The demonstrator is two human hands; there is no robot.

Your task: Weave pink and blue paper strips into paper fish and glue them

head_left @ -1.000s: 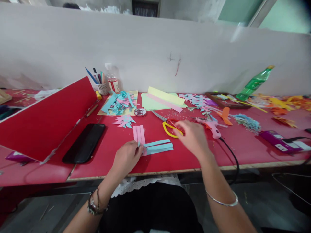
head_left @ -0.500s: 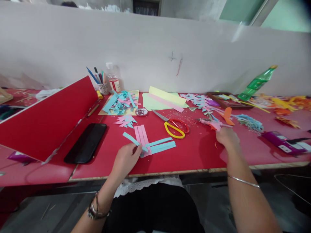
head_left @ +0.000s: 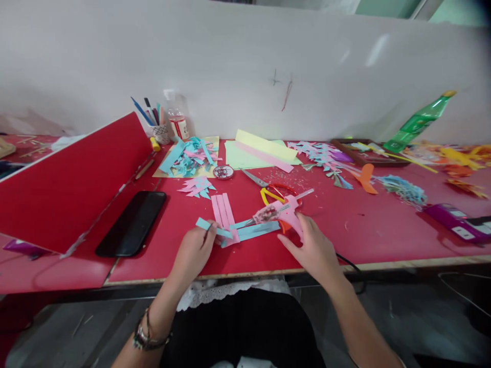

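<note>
Between the fingers of my left hand [head_left: 195, 253] is a blue paper strip [head_left: 209, 226], its inner end lying over the crossed strips. Those are pink paper strips [head_left: 222, 210] pointing away from me and blue paper strips [head_left: 259, 231] pointing right, meeting in a pink corner. My right hand [head_left: 312, 250] grips the handle of a pink hot glue gun [head_left: 293, 212] with an orange trigger. A clear glue stick [head_left: 305, 194] pokes out of its back. The gun's crusted nozzle is over the blue strips, close to the corner. Scissors [head_left: 274, 191] with red and yellow handles lie partly behind the gun.
A black phone [head_left: 132, 223] and an upright red board [head_left: 76, 184] stand left. Cut scraps [head_left: 192, 158], a pen cup [head_left: 159, 134] and coloured paper sheets [head_left: 245, 156] are at the back. A purple device [head_left: 456, 222] and green bottle [head_left: 420, 122] are on the right.
My right hand has brought the glue gun from the right side of the table to the paper strips. My left hand has shifted slightly left, still pinching the blue strip.
</note>
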